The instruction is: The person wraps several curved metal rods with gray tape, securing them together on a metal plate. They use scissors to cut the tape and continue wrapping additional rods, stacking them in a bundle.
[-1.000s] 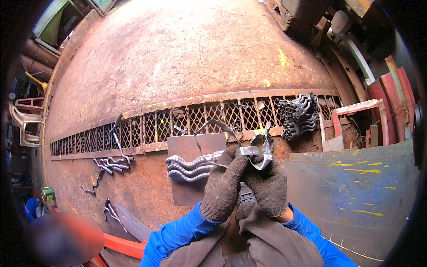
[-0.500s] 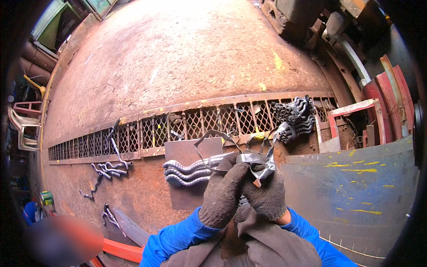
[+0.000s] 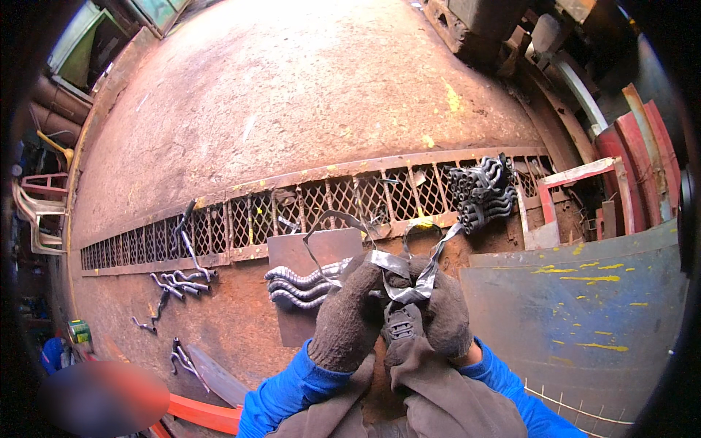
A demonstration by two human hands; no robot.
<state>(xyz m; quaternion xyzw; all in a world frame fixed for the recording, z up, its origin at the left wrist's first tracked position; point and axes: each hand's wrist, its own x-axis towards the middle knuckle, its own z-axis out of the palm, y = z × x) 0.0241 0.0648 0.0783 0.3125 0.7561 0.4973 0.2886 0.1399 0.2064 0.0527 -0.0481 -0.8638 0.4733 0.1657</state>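
Both my hands wear dark knitted gloves and are close together in front of me. My left hand (image 3: 349,315) is closed on a long, flat, shiny grey strip (image 3: 413,293). My right hand (image 3: 448,315) is closed round another part of it. Between the hands the strip crosses itself, and slack loops stand up beyond the fingers. Left of my left hand, several bent, ribbed metal tubes (image 3: 296,274) lie side by side on a flat metal plate (image 3: 292,332). My left glove covers their right ends. Just below the strip, my dark shoe (image 3: 401,328) shows.
A long grating (image 3: 292,212) crosses the floor ahead. On its right part sits a stack of dark bent tubes (image 3: 482,196). Loose bent tubes (image 3: 182,281) lie at left. A large curved metal sheet (image 3: 577,306) and a red-white frame (image 3: 584,175) stand at right.
My hands have moved slightly apart and the strip between them is now crossed over. My left hand has shifted a little left and down, uncovering my shoe.
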